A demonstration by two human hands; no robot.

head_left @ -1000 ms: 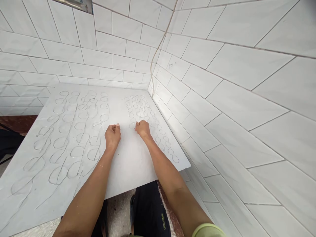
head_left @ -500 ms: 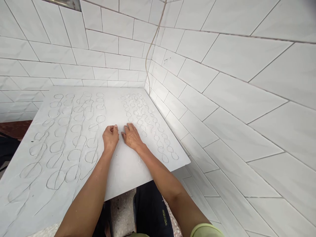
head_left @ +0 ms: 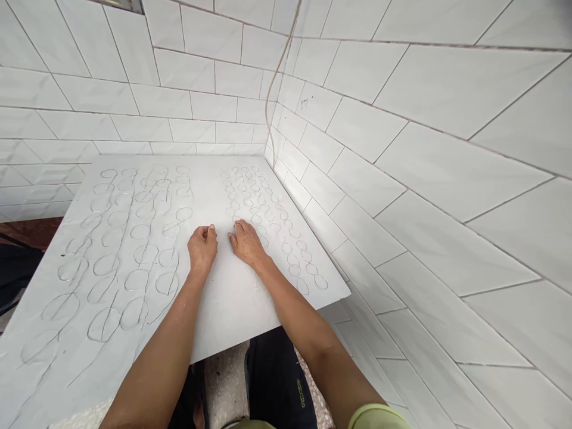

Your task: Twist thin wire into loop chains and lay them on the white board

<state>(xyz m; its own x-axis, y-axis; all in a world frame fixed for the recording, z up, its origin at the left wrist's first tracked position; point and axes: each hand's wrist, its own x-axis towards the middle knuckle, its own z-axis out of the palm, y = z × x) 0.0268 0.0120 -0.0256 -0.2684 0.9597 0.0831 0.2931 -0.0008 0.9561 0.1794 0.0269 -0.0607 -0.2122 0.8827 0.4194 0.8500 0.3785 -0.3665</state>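
In front of me lies a white board [head_left: 223,322]. My left hand [head_left: 203,249] rests on its middle with thumb and fingers pinched together; whatever they may hold is too small to make out. A short gap to the right, my right hand [head_left: 248,243] lies palm down, its thumb apart from the fingers. Under and beside its fingertips is a group of small thin loops [head_left: 292,260] in chain-like rows. Left of my left hand are rows of larger thin dark rings [head_left: 103,325] with long strands across them. I cannot tell whether these are wire, thread or drawn lines.
White tiled walls [head_left: 469,238] meet behind the board and run close along its right side. A thin cable [head_left: 267,107] hangs down the corner. Dark items [head_left: 18,268] stand beyond the left edge. My knees in dark trousers [head_left: 277,381] are below the front edge.
My right hand has slid slightly to the right, widening the gap to my left hand. My left hand keeps its pinch. The whole view has shifted a little.
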